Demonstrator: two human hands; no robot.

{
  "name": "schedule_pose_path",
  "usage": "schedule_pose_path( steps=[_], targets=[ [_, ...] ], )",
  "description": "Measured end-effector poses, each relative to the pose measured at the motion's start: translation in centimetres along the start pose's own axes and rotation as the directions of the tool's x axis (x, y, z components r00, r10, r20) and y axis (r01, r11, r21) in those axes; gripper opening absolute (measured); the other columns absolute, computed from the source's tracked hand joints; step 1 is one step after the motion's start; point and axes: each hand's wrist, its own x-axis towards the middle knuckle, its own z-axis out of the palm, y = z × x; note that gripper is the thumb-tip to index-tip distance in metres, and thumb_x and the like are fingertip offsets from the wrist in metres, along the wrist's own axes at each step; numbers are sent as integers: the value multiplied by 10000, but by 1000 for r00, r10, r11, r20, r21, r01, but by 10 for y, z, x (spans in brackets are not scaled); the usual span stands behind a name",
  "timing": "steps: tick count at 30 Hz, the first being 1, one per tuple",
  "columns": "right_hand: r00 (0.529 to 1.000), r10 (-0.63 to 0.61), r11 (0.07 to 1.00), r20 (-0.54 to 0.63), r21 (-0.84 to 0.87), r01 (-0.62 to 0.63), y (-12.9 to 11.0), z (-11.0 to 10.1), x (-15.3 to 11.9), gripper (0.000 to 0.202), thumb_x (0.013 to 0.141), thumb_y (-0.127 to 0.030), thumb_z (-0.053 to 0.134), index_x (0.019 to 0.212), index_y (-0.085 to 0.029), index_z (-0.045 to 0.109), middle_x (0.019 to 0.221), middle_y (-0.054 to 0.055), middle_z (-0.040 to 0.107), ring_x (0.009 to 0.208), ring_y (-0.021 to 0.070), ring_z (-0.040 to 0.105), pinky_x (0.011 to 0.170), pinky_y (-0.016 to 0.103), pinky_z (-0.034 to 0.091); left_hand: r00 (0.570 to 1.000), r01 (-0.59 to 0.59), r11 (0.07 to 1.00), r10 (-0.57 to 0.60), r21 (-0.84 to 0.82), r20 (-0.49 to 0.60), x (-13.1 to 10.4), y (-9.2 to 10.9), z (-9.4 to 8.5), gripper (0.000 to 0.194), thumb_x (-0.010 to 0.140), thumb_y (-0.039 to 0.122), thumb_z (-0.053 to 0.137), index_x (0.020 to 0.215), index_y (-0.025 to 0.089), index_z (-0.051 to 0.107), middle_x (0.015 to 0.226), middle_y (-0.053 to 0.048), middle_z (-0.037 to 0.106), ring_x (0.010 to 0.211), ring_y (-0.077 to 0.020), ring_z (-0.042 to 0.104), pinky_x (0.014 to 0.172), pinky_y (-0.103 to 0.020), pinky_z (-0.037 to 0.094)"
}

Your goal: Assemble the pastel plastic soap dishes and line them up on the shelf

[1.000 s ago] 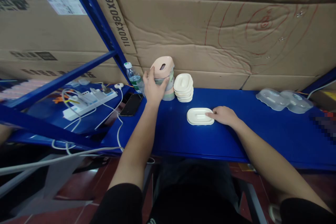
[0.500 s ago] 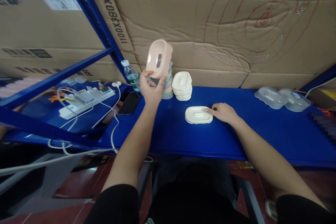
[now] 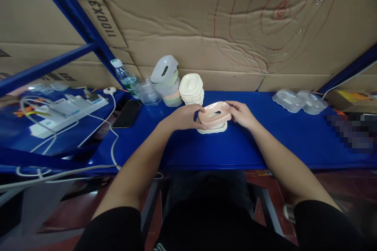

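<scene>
A pink oval dish with a slot in its middle (image 3: 210,117) is held between both hands, just over a cream oval tray (image 3: 216,129) on the blue table. My left hand (image 3: 187,117) grips the dish's left end, and my right hand (image 3: 240,113) has its fingers on the right end. Most of the cream tray is hidden under the dish. Behind my left hand stand a stack of cream trays (image 3: 191,86) and a taller stack of grey, green and pink dishes (image 3: 166,76).
Left on the blue table (image 3: 182,151) are a bottle (image 3: 128,80), clear plastic covers (image 3: 149,93), a phone (image 3: 128,113) and a power strip with cables (image 3: 70,115). Clear lids (image 3: 290,100) lie at the right. Cardboard (image 3: 182,19) stands behind.
My left hand has brought the pink dish down and right, from beside the stack to above the cream tray. My right hand has left the tray and taken the dish's right end. The view has shifted.
</scene>
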Motion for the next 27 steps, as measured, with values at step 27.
schedule_pose_path(
  steps=[27],
  targets=[
    [954, 23, 830, 298, -537, 148, -13, 7, -8, 558, 1018, -580, 540, 1431, -221, 648, 1195, 115, 796, 1023, 299, 741, 783, 332, 481, 990, 34, 995, -45, 91, 131, -1, -15, 1, 772, 603, 466, 925, 1305, 267, 671, 1312, -94, 738, 1177, -314, 698, 953, -413, 552]
  ],
)
